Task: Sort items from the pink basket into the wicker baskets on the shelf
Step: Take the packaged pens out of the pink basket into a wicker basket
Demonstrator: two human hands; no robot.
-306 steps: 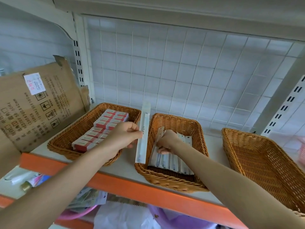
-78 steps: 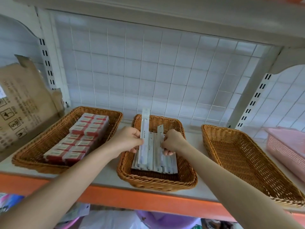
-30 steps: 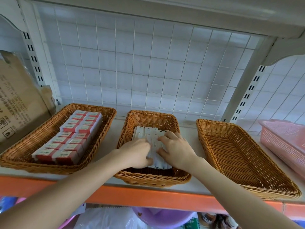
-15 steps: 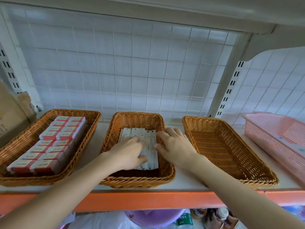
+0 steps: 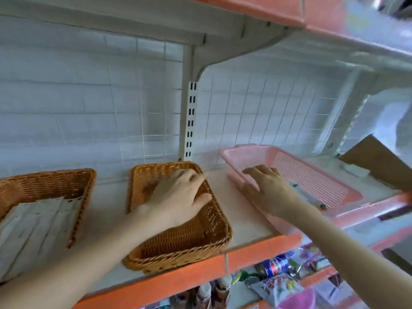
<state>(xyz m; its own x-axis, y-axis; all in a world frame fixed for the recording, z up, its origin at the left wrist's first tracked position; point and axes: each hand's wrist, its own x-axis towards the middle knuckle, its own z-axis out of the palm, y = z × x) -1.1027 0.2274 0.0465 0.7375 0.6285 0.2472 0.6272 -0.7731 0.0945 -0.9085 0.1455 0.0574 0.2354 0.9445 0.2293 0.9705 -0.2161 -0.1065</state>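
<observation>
My left hand (image 5: 176,197) is hovering over the wicker basket (image 5: 196,244), fingers loosely spread, holding nothing. Just right of that basket, my right hand (image 5: 269,192) is hovering inside the pink basket (image 5: 312,175), fingers straight, gripping nothing.

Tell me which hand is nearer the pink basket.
Right. The right hand reaches across the near rim of the pink basket. The left hand is apart from it, to its left, over the empty wicker basket.

White shelf (image 5: 223,210), orange front lip. Standing on it, left to right: left wicker basket (image 5: 73,181), right wicker basket (image 5: 200,241), pink basket (image 5: 312,175), cardboard piece (image 5: 379,161) far right.
</observation>
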